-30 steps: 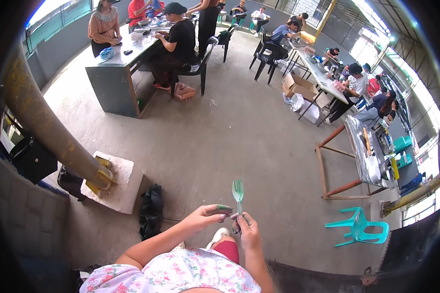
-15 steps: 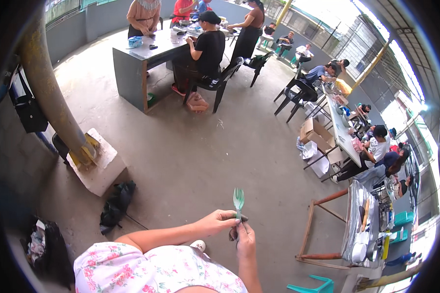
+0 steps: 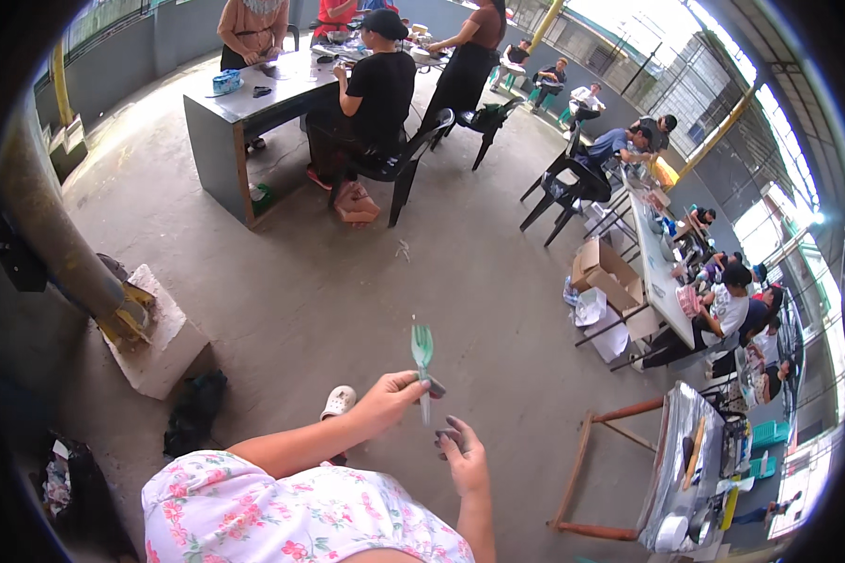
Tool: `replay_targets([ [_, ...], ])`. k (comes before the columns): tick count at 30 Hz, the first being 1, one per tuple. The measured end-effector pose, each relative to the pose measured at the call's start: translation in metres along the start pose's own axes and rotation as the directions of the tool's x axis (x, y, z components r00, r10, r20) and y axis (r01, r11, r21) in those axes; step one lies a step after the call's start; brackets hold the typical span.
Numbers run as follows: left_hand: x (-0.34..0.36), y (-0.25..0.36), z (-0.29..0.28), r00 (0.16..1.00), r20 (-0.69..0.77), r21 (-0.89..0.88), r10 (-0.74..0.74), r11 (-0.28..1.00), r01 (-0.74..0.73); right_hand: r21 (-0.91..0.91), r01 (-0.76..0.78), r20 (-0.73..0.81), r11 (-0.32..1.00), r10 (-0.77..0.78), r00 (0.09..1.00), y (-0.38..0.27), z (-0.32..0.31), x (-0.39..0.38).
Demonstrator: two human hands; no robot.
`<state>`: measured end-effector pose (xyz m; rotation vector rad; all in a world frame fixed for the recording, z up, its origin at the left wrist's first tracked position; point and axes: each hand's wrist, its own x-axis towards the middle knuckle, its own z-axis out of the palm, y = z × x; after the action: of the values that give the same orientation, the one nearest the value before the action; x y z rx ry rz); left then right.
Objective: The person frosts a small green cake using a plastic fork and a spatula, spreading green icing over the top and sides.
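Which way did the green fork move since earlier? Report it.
No: the fork stays upright in the left hand, about as far right of the concrete block as before; only the camera turned.

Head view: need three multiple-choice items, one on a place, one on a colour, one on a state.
1. Where is the fork held?
A. over the concrete floor
B. on the grey table
C. inside a cardboard box

2. What colour is the fork?
A. red
B. green
C. black

3. How does the fork stand?
A. lying flat
B. tines down
C. tines up

Answers:
1 A, bare floor lies behind it, with the grey table far off.
2 B, its head is pale green.
3 C, the left hand pinches the handle below the tines, and the right hand is just under it.
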<state>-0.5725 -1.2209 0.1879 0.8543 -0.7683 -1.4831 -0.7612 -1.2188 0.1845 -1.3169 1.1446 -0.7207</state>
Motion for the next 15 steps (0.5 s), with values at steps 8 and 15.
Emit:
replay_targets([
  [8,0.152,0.109,-0.104,0.935,-0.253,0.082,0.249,0.968,-0.235,-0.347,-0.611,-0.451,0.712,0.445,0.774,0.233,-0.125,0.117],
  [15,0.296,0.12,-0.121,0.904,-0.36,0.066,0.23,0.973,-0.221,-0.096,-0.831,-0.512,0.549,0.688,0.514,0.263,-0.138,0.186],
])
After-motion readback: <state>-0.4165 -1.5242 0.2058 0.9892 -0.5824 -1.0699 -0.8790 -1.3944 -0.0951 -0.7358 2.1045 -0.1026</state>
